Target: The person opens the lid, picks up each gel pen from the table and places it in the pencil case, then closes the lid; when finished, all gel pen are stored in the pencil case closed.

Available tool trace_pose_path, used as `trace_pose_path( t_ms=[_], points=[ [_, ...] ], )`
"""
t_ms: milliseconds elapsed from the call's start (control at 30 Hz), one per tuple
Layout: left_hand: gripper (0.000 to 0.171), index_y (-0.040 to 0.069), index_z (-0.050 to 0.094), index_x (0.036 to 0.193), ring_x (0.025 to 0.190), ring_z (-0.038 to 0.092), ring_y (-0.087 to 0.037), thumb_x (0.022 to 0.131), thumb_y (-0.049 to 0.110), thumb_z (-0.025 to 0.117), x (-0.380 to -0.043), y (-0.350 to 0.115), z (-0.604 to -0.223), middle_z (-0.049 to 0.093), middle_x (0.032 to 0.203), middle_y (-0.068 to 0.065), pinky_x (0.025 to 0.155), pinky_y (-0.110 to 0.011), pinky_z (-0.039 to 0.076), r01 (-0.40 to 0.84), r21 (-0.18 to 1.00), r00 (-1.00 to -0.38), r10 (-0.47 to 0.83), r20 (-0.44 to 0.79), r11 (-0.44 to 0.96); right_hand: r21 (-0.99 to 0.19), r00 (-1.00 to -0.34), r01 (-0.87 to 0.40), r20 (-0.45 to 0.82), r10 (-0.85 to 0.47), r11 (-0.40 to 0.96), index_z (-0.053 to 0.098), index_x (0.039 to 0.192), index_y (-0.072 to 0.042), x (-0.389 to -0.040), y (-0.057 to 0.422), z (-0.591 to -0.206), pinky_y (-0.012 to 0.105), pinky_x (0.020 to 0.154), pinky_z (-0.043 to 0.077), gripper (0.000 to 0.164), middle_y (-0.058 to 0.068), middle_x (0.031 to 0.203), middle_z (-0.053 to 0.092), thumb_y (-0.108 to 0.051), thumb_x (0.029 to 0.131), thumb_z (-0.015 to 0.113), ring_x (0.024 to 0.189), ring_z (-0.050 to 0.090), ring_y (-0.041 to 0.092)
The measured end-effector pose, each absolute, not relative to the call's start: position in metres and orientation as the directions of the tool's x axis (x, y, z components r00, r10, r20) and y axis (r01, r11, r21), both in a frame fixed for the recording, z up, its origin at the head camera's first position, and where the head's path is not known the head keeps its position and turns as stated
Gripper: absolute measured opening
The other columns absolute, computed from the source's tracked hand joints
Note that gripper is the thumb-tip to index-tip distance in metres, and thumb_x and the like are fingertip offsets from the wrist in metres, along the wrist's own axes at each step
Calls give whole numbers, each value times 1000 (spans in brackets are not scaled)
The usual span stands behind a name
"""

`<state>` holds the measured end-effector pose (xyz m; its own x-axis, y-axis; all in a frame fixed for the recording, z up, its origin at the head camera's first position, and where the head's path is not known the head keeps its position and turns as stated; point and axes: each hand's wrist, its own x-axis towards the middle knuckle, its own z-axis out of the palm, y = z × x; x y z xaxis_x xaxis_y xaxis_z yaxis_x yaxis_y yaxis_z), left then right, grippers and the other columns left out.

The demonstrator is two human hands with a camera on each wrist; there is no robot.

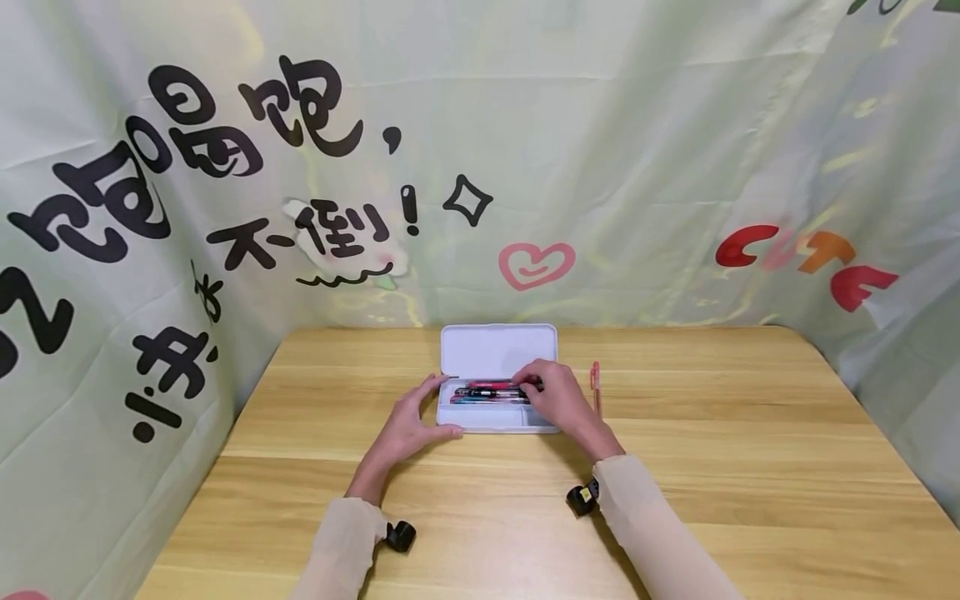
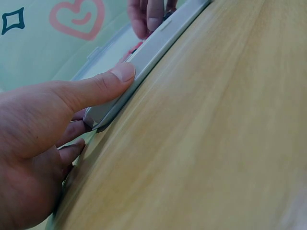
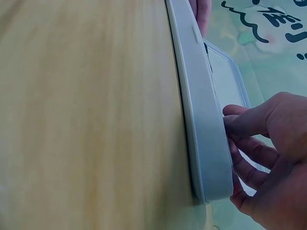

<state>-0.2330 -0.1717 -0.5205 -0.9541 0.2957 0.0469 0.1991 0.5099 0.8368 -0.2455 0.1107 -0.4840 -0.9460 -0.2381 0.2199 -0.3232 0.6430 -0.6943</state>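
Observation:
A white pencil case [image 1: 498, 350] lies on the table with its lid raised at the back. Several pens [image 1: 487, 393], among them black and red ones, lie lengthwise inside it. My left hand [image 1: 405, 427] grips the case at its left end, thumb on the front wall [image 2: 153, 52] and fingers around the far side. Over the right part of the case, my right hand [image 1: 558, 398] has its fingertips down inside, thumb and forefinger pinching the right end of a pen. The case wall hides those fingertips in the right wrist view, where the hand [image 3: 268, 148] shows curled fingers.
A pink pen [image 1: 596, 379] lies on the wooden table [image 1: 712, 467] just right of the case, pointing away from me. Behind the table's back edge hangs a printed cloth [image 1: 637, 167], which also runs along both sides.

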Motion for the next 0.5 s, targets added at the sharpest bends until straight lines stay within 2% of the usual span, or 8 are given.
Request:
trace_pose_path(
  t_ms=[267, 500],
  points=[
    [93, 18, 47, 154, 152, 24, -40, 76, 34, 94, -234, -172, -520, 29, 165, -19, 119, -64, 21, 203, 841, -953, 299, 52, 502, -687, -936, -350, 267, -228, 636, 78, 104, -4, -245, 115, -485, 46, 95, 56, 17, 9, 108, 74, 4, 95, 67, 107, 68, 28],
    [93, 18, 47, 154, 152, 24, -41, 75, 34, 94, -234, -172, -521, 29, 165, -20, 118, -65, 23, 215, 831, -951, 302, 60, 512, -683, -931, -358, 312, -190, 636, 77, 106, -1, -236, 130, -481, 47, 87, 57, 17, 12, 106, 74, 6, 94, 67, 99, 68, 28]
  ],
)
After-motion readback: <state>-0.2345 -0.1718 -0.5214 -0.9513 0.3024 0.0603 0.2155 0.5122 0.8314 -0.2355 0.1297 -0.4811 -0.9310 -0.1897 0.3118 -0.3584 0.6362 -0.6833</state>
